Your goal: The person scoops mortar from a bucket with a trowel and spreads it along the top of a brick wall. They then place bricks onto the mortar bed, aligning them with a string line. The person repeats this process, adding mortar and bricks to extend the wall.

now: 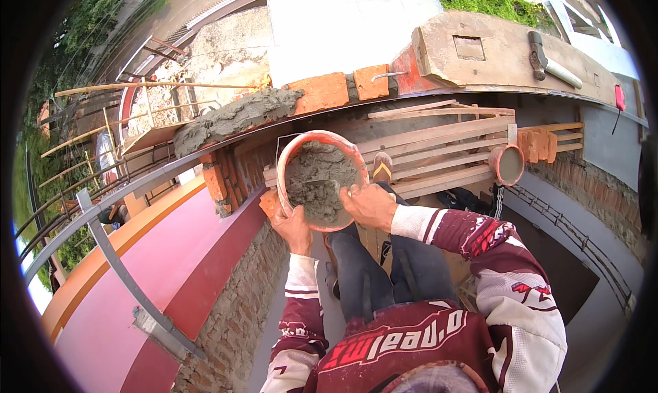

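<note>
An orange bucket (319,153) holds wet grey mortar, with a trowel blade (321,184) resting in it. My right hand (367,204) is closed on the trowel's handle at the bucket's right edge. My left hand (290,228) grips an orange brick piece (271,204) against the bucket's lower left side. Just beyond, a band of fresh mortar (240,118) lies along the wall top, with bricks (319,93) set at its right end.
Wooden planks (432,160) span the opening by my feet, with a smaller bucket (507,165) and stacked bricks (538,144). A hammer (552,67) lies on a concrete ledge (452,50). A metal railing (110,242) and bamboo poles (89,91) are at left; the drop below shows brick walls.
</note>
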